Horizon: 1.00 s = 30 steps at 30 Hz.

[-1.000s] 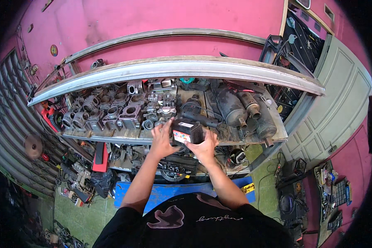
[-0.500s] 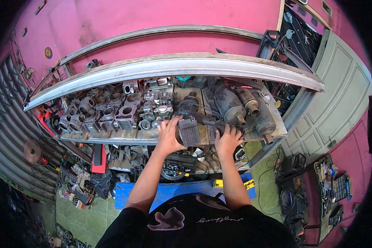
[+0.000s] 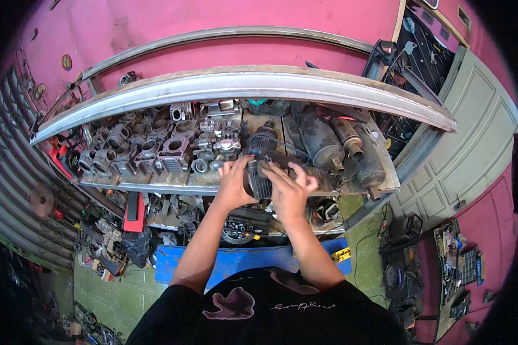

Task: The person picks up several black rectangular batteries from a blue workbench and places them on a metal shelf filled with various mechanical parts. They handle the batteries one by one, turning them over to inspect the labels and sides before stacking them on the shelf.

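Observation:
My left hand (image 3: 235,188) grips a dark finned engine cylinder block (image 3: 261,187) by its left side, at the front edge of the workbench. My right hand (image 3: 289,192) lies over the block's right side and top, its fingertips on the upper part. The fingers of that hand are stretched and apart, and they hide part of the block. Just behind the block sits a dark power tool (image 3: 263,141) with a cord. Left of it are several small silver metal parts (image 3: 227,141).
Several engine cylinders (image 3: 175,148) crowd the left of the bench, and old mufflers (image 3: 322,141) fill its right end. A metal beam (image 3: 242,85) crosses above. The lower shelf holds a dark case (image 3: 250,221); a blue board (image 3: 213,264) lies below. A door (image 3: 466,126) stands at right.
My right hand has moved left from the bench beside the mufflers onto the cylinder block. My left hand keeps its grip on the block. The view has shifted slightly.

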Motion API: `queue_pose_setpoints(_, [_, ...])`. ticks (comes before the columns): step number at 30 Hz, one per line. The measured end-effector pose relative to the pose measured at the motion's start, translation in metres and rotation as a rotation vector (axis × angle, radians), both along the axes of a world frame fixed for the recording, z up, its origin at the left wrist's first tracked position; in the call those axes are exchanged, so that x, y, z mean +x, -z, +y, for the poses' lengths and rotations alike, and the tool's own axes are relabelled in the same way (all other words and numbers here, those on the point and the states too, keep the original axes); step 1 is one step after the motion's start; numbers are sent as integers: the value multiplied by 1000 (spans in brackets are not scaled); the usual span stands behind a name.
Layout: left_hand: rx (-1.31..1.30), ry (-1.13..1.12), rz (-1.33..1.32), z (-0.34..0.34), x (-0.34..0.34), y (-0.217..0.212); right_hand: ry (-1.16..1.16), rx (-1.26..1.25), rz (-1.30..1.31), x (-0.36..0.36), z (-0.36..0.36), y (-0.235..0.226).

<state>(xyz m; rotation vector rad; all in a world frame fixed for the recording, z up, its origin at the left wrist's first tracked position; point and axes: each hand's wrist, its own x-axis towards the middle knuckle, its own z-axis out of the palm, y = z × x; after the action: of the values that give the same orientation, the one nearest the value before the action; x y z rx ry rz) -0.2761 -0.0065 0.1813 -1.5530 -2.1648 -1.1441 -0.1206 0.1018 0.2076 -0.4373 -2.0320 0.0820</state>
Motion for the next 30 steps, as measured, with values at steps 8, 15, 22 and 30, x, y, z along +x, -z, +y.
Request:
queue_pose_setpoints(8, [-21,0,46,0,2,-1,78,13,90,19,-14,81])
queue_pose_setpoints(15, [-19,-28,61,-1,7,-4,-9,-2,97,-14,-13,51])
queue_pose_setpoints(22, [94,-65,-46,9,-1,6,1,-49,166,36,-7,92])
queue_pose_setpoints(30, [269,-38,-302,25,-26,63,-64,-153,146,3,9,59])
